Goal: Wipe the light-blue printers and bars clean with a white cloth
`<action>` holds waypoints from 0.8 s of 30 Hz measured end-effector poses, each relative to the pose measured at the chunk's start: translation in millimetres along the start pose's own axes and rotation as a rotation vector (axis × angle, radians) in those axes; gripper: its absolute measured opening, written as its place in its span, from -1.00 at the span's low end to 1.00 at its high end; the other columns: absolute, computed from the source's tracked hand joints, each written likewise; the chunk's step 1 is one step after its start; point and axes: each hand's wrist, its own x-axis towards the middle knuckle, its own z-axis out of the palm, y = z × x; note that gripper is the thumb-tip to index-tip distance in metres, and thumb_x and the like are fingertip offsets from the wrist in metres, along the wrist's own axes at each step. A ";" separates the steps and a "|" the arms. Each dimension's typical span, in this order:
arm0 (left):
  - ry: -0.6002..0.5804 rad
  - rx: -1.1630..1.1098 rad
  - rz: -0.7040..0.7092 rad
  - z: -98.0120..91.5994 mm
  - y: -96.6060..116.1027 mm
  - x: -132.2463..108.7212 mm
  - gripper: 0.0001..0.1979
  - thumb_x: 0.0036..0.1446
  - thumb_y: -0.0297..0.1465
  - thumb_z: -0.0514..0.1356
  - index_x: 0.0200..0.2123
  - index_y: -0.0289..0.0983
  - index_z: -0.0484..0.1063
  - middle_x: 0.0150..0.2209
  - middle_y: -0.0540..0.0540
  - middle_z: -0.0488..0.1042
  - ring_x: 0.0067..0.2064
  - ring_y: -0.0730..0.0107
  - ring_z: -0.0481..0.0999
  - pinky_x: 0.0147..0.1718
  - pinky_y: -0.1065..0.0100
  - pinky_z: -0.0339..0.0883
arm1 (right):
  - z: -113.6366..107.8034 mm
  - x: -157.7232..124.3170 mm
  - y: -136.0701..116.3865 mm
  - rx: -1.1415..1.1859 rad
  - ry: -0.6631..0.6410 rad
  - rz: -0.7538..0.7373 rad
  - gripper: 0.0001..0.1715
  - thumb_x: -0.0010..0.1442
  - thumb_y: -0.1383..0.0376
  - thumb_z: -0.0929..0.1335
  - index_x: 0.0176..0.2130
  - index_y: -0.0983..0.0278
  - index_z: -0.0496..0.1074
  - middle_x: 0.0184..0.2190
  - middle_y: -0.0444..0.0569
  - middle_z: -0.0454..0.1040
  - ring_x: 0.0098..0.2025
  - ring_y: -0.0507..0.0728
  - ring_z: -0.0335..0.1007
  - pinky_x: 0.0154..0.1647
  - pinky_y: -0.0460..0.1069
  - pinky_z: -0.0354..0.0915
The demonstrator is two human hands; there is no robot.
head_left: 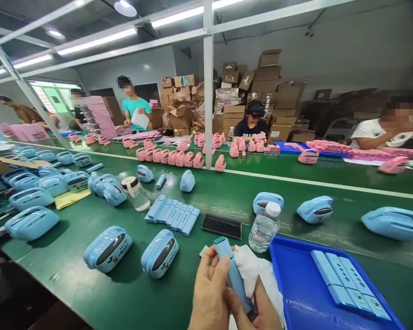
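Note:
At the bottom middle, my left hand (208, 293) and my right hand (258, 309) are both closed round a slim light-blue plastic bar (232, 270) that points up and away from me. A white cloth (253, 272) lies under and behind my right hand. Just right of the hands is a blue tray (296, 293) holding three matching blue bars (349, 282). A row of several more blue bars (174, 214) lies on the green table (89, 293) ahead, near a black phone (222, 226) and a clear water bottle (264, 227).
Blue speaker-like cases (107, 249) (159, 253) lie close at the left, with more on the far left and right. A lidded jar (135, 193) lies ahead. Pink cases (189, 159) fill the far belt, past a white post (208, 101). Other people work across; cardboard boxes (261, 96) are stacked behind.

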 end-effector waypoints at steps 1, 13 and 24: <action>-0.031 0.037 0.010 0.4 6.2 -1.6 -0.51 -0.03 -0.20 0.58 -0.06 -0.24 0.61 -0.11 -0.18 0.67 -0.04 0.12 0.65 -0.06 0.28 0.51 | -1.6 0.3 -3.0 0.022 -0.001 0.031 -0.03 0.19 -0.35 0.38 0.27 0.23 0.42 0.30 0.12 0.48 0.38 0.37 0.33 0.44 0.12 0.21; -0.137 0.443 0.113 -11.1 40.1 -2.6 -0.51 0.07 -0.18 0.54 0.01 -0.19 0.53 -0.17 -0.07 0.62 -0.10 0.34 0.56 -0.10 0.44 0.45 | -56.2 19.4 -28.4 0.047 0.105 0.141 -0.32 0.26 -0.30 0.38 -0.29 0.25 0.57 -0.46 -0.06 0.49 -0.38 0.16 0.42 -0.46 -0.07 0.34; 0.046 0.669 0.150 7.3 64.8 46.7 -0.58 0.03 -0.09 0.50 -0.34 -0.23 0.42 -0.39 -0.01 0.56 -0.32 0.24 0.61 -0.33 0.24 0.66 | -79.6 23.4 5.9 -0.573 0.032 -0.918 -0.54 0.39 0.59 0.22 0.10 0.19 0.43 0.24 0.07 0.42 0.30 0.17 0.39 0.27 0.04 0.43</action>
